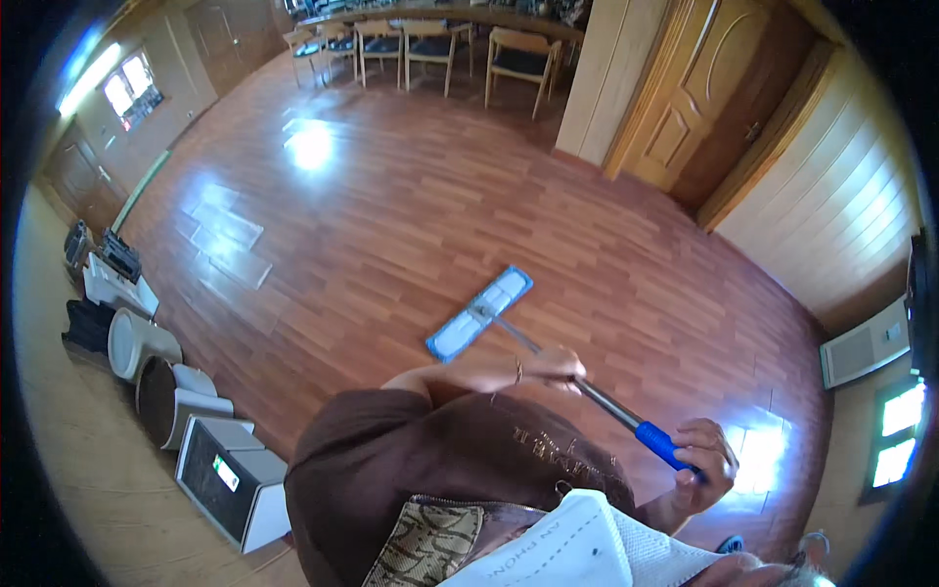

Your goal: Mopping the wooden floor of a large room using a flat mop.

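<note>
A flat mop with a wide blue-edged, pale head (455, 336) lies slantwise against the wood-look floor ahead of me. Its metal pole (608, 403) runs from the head toward my right side and ends in a blue grip (657, 442). Partway up the pole, my left hand (558, 365) is closed around it, with a thin bracelet at the wrist. My right hand (706, 460) wraps the blue grip near its upper end, with fingers curled. Both hands hold the mop at about waist height.
Several wooden chairs (430, 49) line a long table at the far side. White and dark box-like items (220, 470) stand along the left wall, among them a round-topped white one (137, 342). A wooden door (719, 88) and a white wall-side unit (866, 342) are on the right.
</note>
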`<state>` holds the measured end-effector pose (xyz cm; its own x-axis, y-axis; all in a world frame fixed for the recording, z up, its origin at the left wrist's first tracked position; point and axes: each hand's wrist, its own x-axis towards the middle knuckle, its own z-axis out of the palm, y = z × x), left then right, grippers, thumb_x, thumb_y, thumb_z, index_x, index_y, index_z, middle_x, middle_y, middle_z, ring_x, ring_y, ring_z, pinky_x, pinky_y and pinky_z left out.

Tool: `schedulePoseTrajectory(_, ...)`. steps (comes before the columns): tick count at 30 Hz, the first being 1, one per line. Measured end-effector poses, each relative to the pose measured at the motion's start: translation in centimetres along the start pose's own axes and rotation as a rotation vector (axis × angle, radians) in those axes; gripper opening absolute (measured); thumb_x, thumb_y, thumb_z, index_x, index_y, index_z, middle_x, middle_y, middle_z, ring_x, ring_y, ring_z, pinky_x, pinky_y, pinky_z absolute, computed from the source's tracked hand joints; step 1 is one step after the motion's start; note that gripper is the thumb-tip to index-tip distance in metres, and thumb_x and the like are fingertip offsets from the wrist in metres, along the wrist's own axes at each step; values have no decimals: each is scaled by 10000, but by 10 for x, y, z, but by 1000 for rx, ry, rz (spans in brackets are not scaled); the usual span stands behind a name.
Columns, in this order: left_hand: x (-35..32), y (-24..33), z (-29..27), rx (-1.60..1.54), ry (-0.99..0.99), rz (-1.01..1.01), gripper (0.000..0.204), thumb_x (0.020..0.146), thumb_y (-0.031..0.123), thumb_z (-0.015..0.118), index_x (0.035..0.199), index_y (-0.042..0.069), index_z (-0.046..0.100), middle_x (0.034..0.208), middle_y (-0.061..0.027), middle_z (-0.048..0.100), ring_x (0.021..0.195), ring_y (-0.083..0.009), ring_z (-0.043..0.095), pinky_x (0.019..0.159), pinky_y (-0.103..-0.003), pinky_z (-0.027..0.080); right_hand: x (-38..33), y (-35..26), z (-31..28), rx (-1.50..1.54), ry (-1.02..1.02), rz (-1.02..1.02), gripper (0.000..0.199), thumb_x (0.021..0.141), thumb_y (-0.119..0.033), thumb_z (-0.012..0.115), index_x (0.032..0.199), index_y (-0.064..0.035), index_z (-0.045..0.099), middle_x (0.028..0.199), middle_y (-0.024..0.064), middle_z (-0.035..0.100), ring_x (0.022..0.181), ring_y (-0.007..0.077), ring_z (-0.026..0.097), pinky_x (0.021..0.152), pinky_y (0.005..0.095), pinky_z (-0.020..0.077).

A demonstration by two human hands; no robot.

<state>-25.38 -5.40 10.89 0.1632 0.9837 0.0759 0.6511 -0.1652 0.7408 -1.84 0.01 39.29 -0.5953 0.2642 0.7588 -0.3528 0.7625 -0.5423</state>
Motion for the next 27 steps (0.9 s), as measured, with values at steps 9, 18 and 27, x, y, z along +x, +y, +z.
schedulePoseTrajectory(9,-11,-38,17,346,214,-284,146,735,271,586,649,161,545,707,-44,603,750,-270,623,604,-463,432,-29,11,21,129,259,-47,337,877,-166,593,598,-24,469,584,111,567,515,253,565,496,351,444)
schedulePoseTrajectory(18,-105,-117,6,232,596,-634,75,749,211,595,740,136,590,783,-63,623,818,-293,622,655,-465,462,-16,45,92,475,-412,205,106,717,-157,689,703,-67,633,706,79,643,766,291,663,766,405,486)
schedulePoseTrajectory(27,-211,-115,29,172,776,-1131,67,764,199,600,803,148,617,945,-61,645,955,-306,608,745,-494,454,-13,82,143,822,-683,257,139,737,-88,674,634,-28,602,649,90,627,729,274,656,835,447,474)
